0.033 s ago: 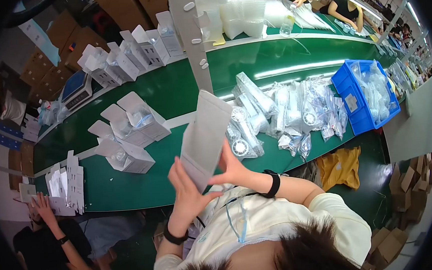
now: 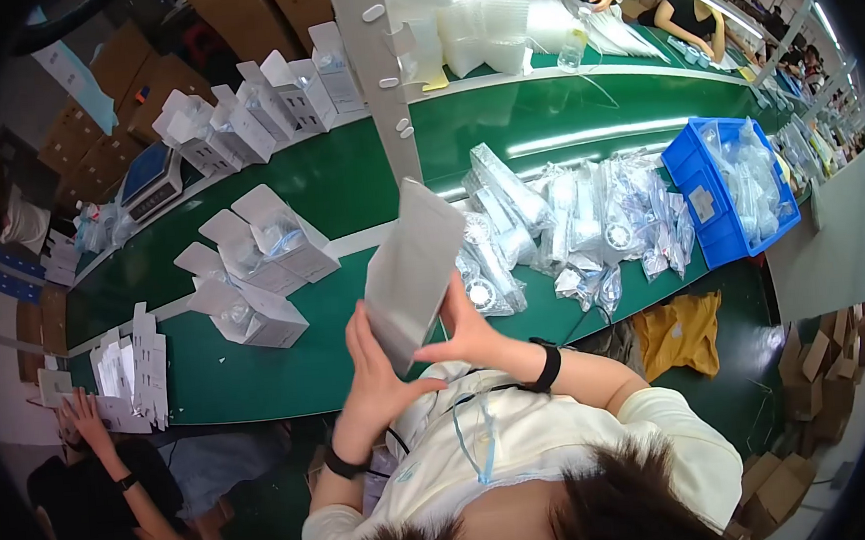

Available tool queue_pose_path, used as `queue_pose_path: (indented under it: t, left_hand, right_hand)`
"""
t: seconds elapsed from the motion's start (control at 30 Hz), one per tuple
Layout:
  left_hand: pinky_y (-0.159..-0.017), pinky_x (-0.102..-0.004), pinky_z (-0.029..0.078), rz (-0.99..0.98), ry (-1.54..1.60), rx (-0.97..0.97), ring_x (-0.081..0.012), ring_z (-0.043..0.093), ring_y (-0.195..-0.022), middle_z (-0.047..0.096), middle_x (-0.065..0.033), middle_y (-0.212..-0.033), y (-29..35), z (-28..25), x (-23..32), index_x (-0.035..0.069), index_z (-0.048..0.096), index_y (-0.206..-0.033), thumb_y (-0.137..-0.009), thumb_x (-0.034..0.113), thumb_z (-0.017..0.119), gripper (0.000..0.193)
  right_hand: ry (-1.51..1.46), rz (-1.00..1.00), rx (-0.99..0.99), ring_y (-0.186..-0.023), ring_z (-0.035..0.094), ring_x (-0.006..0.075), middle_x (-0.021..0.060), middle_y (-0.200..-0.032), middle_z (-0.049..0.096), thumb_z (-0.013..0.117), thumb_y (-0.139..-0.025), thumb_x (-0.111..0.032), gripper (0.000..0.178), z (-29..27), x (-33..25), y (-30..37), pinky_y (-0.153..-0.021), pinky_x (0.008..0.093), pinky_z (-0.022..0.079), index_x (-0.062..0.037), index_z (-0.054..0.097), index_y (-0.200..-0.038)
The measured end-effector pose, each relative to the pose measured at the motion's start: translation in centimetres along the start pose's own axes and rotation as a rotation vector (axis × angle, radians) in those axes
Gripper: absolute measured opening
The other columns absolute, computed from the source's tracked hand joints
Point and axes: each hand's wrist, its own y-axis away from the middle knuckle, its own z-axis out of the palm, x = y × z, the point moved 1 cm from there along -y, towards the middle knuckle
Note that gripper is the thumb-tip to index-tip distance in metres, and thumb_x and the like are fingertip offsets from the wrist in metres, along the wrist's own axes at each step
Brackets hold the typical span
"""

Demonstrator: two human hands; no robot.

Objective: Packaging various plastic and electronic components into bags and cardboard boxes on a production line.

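Note:
Between my two hands stands a tall white carton (image 2: 415, 271), tilted, with its upper end leaning away over the green bench. My left hand (image 2: 374, 369) grips its lower left side, thumb apart from the fingers. From the other side my right hand (image 2: 469, 330) presses on the lower right edge, its thumb across the near face. The carton's inside is hidden from view. Just beyond to the right lie clear-bagged parts (image 2: 497, 265), some with round white ends. On the left, open white boxes (image 2: 265, 317) hold plastic-wrapped items.
A blue bin (image 2: 704, 211) of clear bags sits at the bench's right end. More open boxes (image 2: 242, 123) line the far ledge near a scale (image 2: 150, 179). At the lower left, a co-worker's hand (image 2: 87, 420) touches flat white cartons (image 2: 134, 376). A metal post (image 2: 385, 93) rises behind the carton.
The carton has turned slightly in my hands, and its lower end now shows less of the creased edge. Both hands keep their hold; the bench items stay put.

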Motion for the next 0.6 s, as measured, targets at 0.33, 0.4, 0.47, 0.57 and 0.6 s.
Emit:
queue_pose_path:
  t: [0.33,0.4,0.47,0.57,0.6]
  left_hand:
    - [-0.096,-0.0356,0.031,-0.026,0.734,-0.137,-0.0237,0.039,-0.113,0.037,-0.0093,-0.122,-7.1,0.4,-2.7,0.009,0.029,-0.125,-0.051,0.013,0.080,0.089]
    - [-0.093,-0.0335,0.034,0.006,0.534,0.091,-0.0218,0.039,-0.113,0.039,-0.0078,-0.118,-7.0,0.5,-5.0,0.009,0.032,-0.124,-0.053,0.011,0.079,0.085]
    - [-0.092,-0.0333,0.035,0.011,0.373,0.180,-0.0219,0.040,-0.111,0.040,-0.0079,-0.117,-6.5,-0.3,-6.9,0.009,0.034,-0.122,-0.054,0.011,0.079,0.082]
    - [-0.090,-0.0328,0.036,0.019,0.049,0.357,-0.0220,0.042,-0.108,0.041,-0.0082,-0.113,-5.1,-0.9,-9.0,0.007,0.036,-0.118,-0.054,0.010,0.078,0.077]
    - [-0.090,-0.0330,0.036,0.021,0.040,0.363,-0.0222,0.043,-0.106,0.042,-0.0086,-0.112,-4.7,-0.8,-9.6,0.007,0.037,-0.116,-0.054,0.010,0.078,0.074]
  right_hand:
    - [0.195,0.181,-0.238,-0.113,0.037,0.0245,0.0130,-0.120,0.039,0.074,-0.062,-0.028,0.088,-8.1,3.3,-2.3,-0.094,0.0352,0.031,-0.0033,0.023,-0.130]
    - [0.772,0.055,-0.208,-0.102,0.047,0.0292,0.0159,-0.111,0.044,0.073,-0.063,-0.029,0.080,-9.6,5.7,-3.5,-0.086,0.0362,0.040,-0.0020,0.032,-0.125]
    - [1.002,0.218,-0.156,-0.098,0.048,0.0311,0.0174,-0.107,0.046,0.072,-0.063,-0.030,0.080,-9.5,8.9,-3.2,-0.083,0.0371,0.042,-0.0027,0.030,-0.126]
    - [1.460,0.550,-0.049,-0.090,0.050,0.0348,0.0204,-0.100,0.048,0.070,-0.064,-0.031,0.081,-8.2,11.1,-2.9,-0.076,0.0389,0.045,-0.0039,0.028,-0.128]
    - [1.469,0.527,0.002,-0.088,0.051,0.0350,0.0211,-0.100,0.048,0.070,-0.064,-0.030,0.082,-7.5,11.4,-3.3,-0.076,0.0391,0.046,-0.0047,0.027,-0.129]
